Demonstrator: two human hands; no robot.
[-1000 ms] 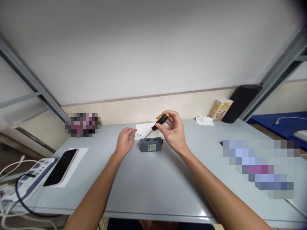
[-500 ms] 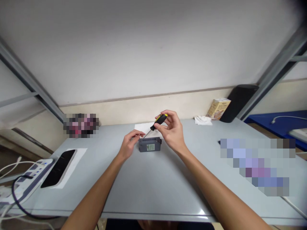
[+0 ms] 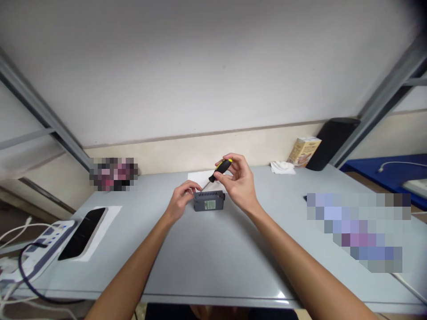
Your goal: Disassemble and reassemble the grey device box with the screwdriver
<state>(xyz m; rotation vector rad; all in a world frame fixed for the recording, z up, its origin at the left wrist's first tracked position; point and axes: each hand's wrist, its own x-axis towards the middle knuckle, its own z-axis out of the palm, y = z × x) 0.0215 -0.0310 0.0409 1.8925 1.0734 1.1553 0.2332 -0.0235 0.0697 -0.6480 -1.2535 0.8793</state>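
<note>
A small dark grey box (image 3: pixel 213 204) with a row of vent slots along its top and a pale label on its front stands on the desk. My left hand (image 3: pixel 180 198) is at its left end, thumb and fingers closed about the upper corner. A black and yellow screwdriver (image 3: pixel 223 167) is pinched by the handle in my right hand (image 3: pixel 239 181). Its thin shaft slants down to the left, and the tip meets the box's top near my left fingertips. The exact spot under the tip is too small to make out.
White paper (image 3: pixel 196 177) lies behind the box. A phone (image 3: pixel 83 233) and a power strip (image 3: pixel 40 251) with cables are on the left. Tissue (image 3: pixel 282 167), a yellow carton (image 3: pixel 304 152) and a black speaker-like object (image 3: pixel 333 142) stand at the back right. Two items are blurred out.
Almost nothing differs. My left fingers have shifted slightly at the box's corner; the screwdriver keeps nearly the same slant and place.
</note>
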